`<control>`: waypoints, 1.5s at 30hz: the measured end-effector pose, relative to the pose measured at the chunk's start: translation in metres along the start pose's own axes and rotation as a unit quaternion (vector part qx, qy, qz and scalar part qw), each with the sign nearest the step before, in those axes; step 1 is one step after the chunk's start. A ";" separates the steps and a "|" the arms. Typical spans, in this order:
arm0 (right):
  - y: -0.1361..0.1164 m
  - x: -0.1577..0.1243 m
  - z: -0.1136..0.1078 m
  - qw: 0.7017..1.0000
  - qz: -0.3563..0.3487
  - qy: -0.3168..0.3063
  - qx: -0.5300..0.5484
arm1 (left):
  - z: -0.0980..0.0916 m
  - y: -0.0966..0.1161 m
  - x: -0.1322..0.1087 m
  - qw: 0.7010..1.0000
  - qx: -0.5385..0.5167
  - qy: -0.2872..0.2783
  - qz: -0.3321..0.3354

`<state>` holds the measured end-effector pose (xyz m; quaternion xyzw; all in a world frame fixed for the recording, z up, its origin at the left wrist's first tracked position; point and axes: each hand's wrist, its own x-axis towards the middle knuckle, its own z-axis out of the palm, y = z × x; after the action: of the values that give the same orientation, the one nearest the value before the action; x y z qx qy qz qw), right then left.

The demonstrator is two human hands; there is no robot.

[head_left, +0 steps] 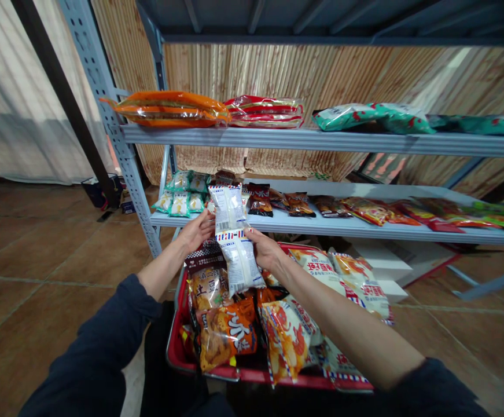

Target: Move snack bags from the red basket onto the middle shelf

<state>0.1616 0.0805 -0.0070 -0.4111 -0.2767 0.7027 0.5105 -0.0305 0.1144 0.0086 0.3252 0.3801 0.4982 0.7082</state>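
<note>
Shelving (278, 137); two packets (233, 240) in pinch of right hand (267, 249), grip of left hand (197, 233) unclear

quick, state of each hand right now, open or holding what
Left hand: fingers at the left edge of the upper white snack packet; grip unclear.
Right hand: closed, holding the joined white snack packets near their striped seam.

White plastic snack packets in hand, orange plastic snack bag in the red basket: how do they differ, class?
The white plastic packets are held up by the right hand; the orange plastic bag lies in the red basket. The packets show as two, end to end; the bag is single. The packets' visible side carries small print; the bag's carries large lettering. Both are printed packaging.
</note>
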 end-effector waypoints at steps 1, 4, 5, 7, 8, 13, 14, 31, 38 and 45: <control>0.000 0.001 0.000 1.000 -0.003 0.009 0.006 | 0.000 -0.009 -0.006 1.000 -0.011 -0.009 -0.018; -0.001 0.005 0.002 0.999 -0.012 0.036 0.023 | -0.001 -0.034 -0.021 0.996 -0.057 -0.034 -0.058; -0.001 0.006 0.002 0.999 -0.013 0.042 0.027 | -0.001 -0.041 -0.024 0.995 -0.061 -0.039 -0.071; -0.001 0.008 0.004 0.998 -0.014 0.045 0.035 | 0.000 -0.051 -0.029 0.994 -0.065 -0.045 -0.075; -0.001 0.008 0.004 0.998 -0.017 0.044 0.040 | 0.001 -0.055 -0.031 0.994 -0.067 -0.047 -0.072; 0.003 0.011 0.005 0.996 -0.041 0.048 0.066 | 0.008 -0.067 -0.037 0.995 -0.077 -0.053 -0.023; 0.004 0.012 0.005 0.996 -0.044 0.050 0.067 | 0.009 -0.069 -0.038 0.996 -0.075 -0.051 -0.010; 0.007 0.013 0.001 0.992 -0.076 0.037 0.095 | 0.017 -0.084 -0.044 0.996 0.015 -0.036 0.077; 0.011 0.019 -0.006 0.991 -0.100 0.014 0.090 | 0.016 -0.078 -0.047 0.996 0.000 -0.042 0.084; 0.011 0.022 -0.009 0.990 -0.096 0.003 0.100 | 0.020 -0.073 -0.051 0.996 0.000 -0.024 0.085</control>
<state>0.1611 0.0969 -0.0275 -0.3315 -0.2415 0.6731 0.6153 0.0095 0.0425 -0.0316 0.3684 0.3337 0.5489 0.6721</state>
